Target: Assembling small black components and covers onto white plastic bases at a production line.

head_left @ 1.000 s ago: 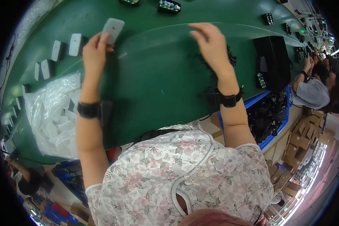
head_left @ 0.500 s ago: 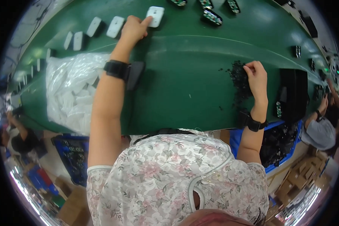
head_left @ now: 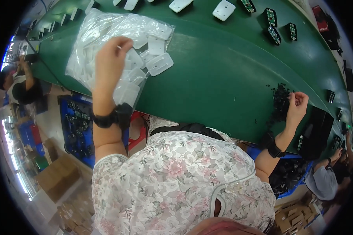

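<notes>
My left hand (head_left: 111, 58) is raised over a clear plastic bag (head_left: 106, 22), its fingers loosely curled, with a gap to the thumb and nothing visible in them. White plastic covers fill the bag, and several spill from its mouth, among them a cover (head_left: 160, 64) with small holes. At the right, my right hand (head_left: 297, 106) is at the edge of a heap of small black parts (head_left: 280, 101). Its thumb and fingertips are pinched together; what they hold is too small to make out.
White housings (head_left: 224, 10) stand along the far side of the green table (head_left: 208, 78). Black housings with circuit boards (head_left: 274, 34) lie at the far right. A black box (head_left: 317, 131) stands beside my right hand. Blue bins (head_left: 68, 133) flank me; co-workers (head_left: 24, 84) sit at both sides.
My left hand has left the white housing at the far side and come back over the bag. My right hand stays by the black heap. The whole view has turned to the left.
</notes>
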### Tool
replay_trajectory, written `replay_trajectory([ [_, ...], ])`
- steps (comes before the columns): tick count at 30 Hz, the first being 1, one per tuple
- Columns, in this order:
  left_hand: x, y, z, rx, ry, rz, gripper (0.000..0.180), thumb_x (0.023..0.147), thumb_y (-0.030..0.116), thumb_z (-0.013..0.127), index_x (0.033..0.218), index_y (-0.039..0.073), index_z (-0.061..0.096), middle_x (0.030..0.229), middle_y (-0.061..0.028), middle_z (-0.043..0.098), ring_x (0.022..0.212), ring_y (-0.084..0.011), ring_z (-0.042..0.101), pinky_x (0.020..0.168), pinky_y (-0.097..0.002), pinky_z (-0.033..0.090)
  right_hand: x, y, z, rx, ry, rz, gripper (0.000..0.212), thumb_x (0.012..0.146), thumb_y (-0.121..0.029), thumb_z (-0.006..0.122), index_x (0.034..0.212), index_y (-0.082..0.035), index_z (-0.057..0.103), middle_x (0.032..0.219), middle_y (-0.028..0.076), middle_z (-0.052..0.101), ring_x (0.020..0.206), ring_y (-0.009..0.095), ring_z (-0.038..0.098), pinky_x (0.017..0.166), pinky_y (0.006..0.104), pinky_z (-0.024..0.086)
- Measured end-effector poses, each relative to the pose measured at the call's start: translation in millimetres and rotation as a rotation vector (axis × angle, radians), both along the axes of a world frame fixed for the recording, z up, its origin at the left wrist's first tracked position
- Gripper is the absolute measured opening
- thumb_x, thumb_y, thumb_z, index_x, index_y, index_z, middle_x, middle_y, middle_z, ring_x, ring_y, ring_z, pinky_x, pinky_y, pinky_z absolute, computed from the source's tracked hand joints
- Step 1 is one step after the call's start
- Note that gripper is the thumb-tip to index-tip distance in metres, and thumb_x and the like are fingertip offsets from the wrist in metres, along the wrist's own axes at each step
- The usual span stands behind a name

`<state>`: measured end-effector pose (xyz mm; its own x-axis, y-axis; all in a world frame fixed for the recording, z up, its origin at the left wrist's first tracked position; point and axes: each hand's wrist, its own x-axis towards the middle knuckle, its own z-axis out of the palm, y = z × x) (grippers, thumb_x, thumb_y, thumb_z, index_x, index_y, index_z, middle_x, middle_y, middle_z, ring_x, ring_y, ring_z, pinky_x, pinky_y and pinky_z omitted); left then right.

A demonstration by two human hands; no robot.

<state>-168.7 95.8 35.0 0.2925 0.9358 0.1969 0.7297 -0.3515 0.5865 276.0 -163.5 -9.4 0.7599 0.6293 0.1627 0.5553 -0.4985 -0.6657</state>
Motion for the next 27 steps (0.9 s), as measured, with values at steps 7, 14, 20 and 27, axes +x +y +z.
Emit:
replay_trajectory([
  [7,32.6,-49.4,-29.7,0.247,0.245,-0.383,0.037,0.073,0.012,0.071,0.107,0.003,0.059,0.096,-0.0143,0.057,0.093,-0.0314,0.054,0.078,-0.0382,0.045,-15.5,-6.1,5.7,0.093,0.175,0.028,0.029,0.094,-0.007,0.053,0.122,0.0,0.055,0.093,0.009,0.067,0.082,0.013,0.064,0.073,0.0239,0.051],
  [14,35.9,-40.1,-37.8,0.282,0.332,-0.341,0.033,0.075,0.008,0.069,0.104,0.001,0.057,0.101,-0.0185,0.056,0.098,-0.039,0.049,0.082,-0.0459,0.04,-54.6,22.9,17.8,0.183,0.052,0.052,0.01,0.084,-0.01,0.065,0.09,-0.002,0.066,0.081,0.005,0.066,0.07,0.011,0.06,0.064,0.0242,0.048],
  [20,55.6,-42.2,-49.6,0.092,0.033,-0.38,0.022,0.089,0.007,0.058,0.11,0.004,0.061,0.092,-0.0119,0.061,0.073,-0.0212,0.056,0.057,-0.0312,0.044,-82.6,41.5,20.2,0.372,0.388,0.144,0.009,0.083,-0.009,0.065,0.086,-0.002,0.059,0.077,0.002,0.058,0.069,0.008,0.056,0.063,0.0237,0.047],
  [27,137.9,-79.2,-31.9,-0.401,-0.246,-0.728,0.024,0.094,0.007,0.052,0.115,0.003,0.062,0.087,-0.0022,0.056,0.058,-0.0061,0.049,0.042,-0.0187,0.038,-130.5,53.2,33.7,0.464,0.908,0.503,0.013,0.087,-0.012,0.064,0.084,-0.001,0.057,0.08,0.006,0.063,0.075,0.012,0.062,0.066,0.0272,0.05],
])
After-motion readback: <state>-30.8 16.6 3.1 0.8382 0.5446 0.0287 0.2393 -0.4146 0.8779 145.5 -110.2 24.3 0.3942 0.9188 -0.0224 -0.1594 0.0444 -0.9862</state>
